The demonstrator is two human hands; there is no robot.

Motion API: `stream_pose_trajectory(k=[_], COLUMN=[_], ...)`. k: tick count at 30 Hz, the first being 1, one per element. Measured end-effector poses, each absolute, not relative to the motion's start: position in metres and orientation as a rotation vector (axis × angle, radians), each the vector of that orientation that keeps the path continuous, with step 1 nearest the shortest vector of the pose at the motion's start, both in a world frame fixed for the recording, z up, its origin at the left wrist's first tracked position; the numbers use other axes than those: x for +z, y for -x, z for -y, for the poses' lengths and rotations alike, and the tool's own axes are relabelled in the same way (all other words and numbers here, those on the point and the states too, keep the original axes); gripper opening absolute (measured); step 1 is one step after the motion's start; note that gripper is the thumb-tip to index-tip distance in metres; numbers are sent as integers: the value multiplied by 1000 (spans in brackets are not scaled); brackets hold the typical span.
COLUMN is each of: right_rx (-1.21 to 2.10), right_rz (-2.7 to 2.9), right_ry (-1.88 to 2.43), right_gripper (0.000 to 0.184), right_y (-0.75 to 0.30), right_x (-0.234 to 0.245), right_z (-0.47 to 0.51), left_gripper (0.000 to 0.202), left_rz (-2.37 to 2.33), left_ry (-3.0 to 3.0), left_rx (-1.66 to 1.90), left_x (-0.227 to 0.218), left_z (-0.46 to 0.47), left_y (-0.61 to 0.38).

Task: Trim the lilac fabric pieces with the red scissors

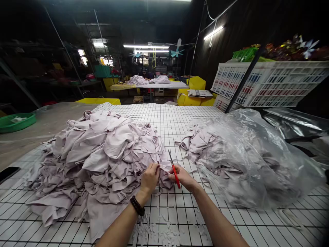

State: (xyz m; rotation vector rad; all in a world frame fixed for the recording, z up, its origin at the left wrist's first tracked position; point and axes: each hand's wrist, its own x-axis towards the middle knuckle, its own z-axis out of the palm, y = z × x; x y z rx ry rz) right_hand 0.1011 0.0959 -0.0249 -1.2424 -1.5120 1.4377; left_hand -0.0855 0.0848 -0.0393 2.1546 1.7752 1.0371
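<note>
A large heap of pale lilac fabric pieces (110, 151) covers the left of the grid-lined table. At the heap's right edge my left hand (150, 176) pinches the edge of a fabric piece (166, 167). Opposite it, my right hand (182, 176) is closed around red-handled scissors (175, 173), their blades pointing away from me. The fingertips of that hand also meet the fabric piece, which spans the gap between both hands. Small fabric scraps (167, 235) lie scattered on the table between my forearms.
To the right, a clear plastic bag (252, 161) partly covers more lilac fabric (200, 142). A phone (9, 173) lies at the left edge, near a green basket (17, 122). White crates (269, 82) stand behind at right, with a dark post (243, 80) before them.
</note>
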Motion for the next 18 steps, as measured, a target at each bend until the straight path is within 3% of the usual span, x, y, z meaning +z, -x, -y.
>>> stream_pose_trajectory(k=[6,18], right_rx=[1708,1669], right_rz=[1236,1228], right_ry=[1090,1021], right_gripper=[34,33], right_y=[-96,-91], right_x=[-28,-32], right_z=[-91,-83], left_gripper=[17,14], left_rz=[-1663,-1686], left_ry=[-2202,-2018], left_rx=[1244,1316], left_x=[-54,-43], left_z=[-77,-60], left_y=[83,84])
